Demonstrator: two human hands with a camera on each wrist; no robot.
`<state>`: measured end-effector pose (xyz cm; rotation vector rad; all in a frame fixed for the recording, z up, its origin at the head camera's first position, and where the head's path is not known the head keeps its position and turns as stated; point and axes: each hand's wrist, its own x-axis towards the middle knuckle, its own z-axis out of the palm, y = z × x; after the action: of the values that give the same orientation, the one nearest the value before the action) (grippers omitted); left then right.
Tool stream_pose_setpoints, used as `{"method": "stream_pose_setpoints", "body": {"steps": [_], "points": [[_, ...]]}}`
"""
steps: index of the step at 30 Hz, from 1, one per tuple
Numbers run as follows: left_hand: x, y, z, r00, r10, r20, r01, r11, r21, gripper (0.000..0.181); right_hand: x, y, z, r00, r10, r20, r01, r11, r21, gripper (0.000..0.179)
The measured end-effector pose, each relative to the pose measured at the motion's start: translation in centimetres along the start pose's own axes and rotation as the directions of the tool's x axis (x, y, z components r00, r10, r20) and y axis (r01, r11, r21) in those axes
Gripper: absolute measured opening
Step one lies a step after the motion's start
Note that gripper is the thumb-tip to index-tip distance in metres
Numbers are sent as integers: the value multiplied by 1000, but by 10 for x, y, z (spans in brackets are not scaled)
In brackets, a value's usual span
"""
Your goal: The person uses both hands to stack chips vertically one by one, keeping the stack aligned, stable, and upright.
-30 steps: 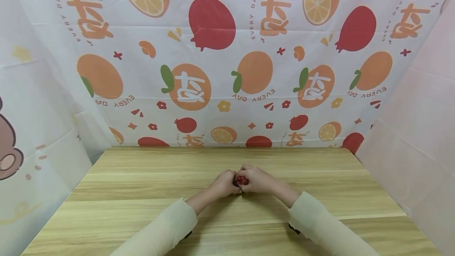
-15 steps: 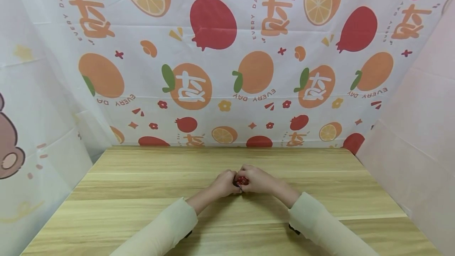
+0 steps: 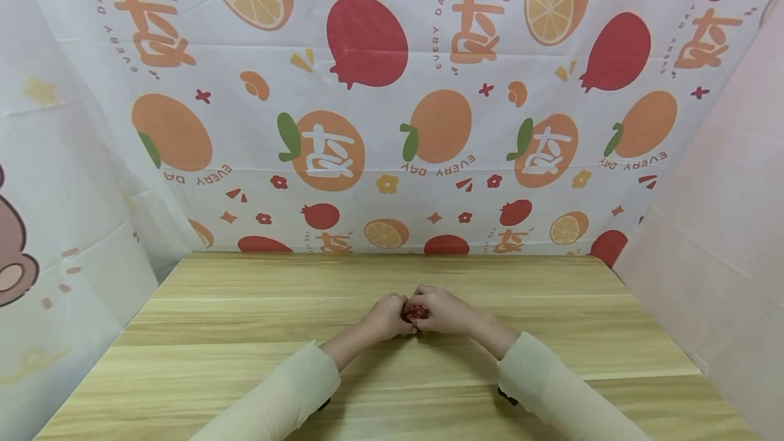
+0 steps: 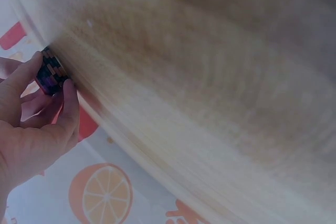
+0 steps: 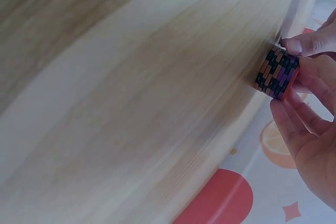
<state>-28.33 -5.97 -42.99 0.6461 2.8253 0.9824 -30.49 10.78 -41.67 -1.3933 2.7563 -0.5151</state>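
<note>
A short stack of poker chips [image 3: 418, 313] stands on the wooden table between my two hands. Its top is red in the head view. From the side, the chip stack [image 5: 276, 72] shows dark edges with orange and purple blocks. My left hand [image 3: 388, 316] holds it from the left, fingers curled at its side. On the other side my right hand [image 3: 444, 309] grips it between thumb and fingers. In the left wrist view, fingertips press against the chip stack [image 4: 51, 74] from two sides. The hands hide much of the stack in the head view.
The wooden table [image 3: 257, 318] stretches around both hands. Behind it hangs a white curtain [image 3: 392, 216] printed with fruit. More pale cloth [image 3: 704, 223] closes off the right side, with another printed sheet [image 3: 79, 223] on the left.
Both hands stay in nearly the same place around the stack. The red top chip now shows a little more fully, and the dark sliver at its front edge is less visible.
</note>
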Motion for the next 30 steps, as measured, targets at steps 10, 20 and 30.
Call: {"method": "stream_pose_setpoints", "body": {"steps": [10, 20, 30], "points": [[-2, 3, 0, 1000, -21, 5, 21, 1000, 15, 29, -6, -1, -4, 999, 38, -13, -37, 998, 45, 23], [-10, -5, -7, 1000, 1, -14, -1, 1000, 29, 38, -19, 9, -13, 989, 142, -27, -139, 986, 91, 21], [-13, -10, -9, 998, 57, -20, -57, 998, 16, 40, -23, 13, -6, 991, 137, -7, -136, 988, 74, 24]]}}
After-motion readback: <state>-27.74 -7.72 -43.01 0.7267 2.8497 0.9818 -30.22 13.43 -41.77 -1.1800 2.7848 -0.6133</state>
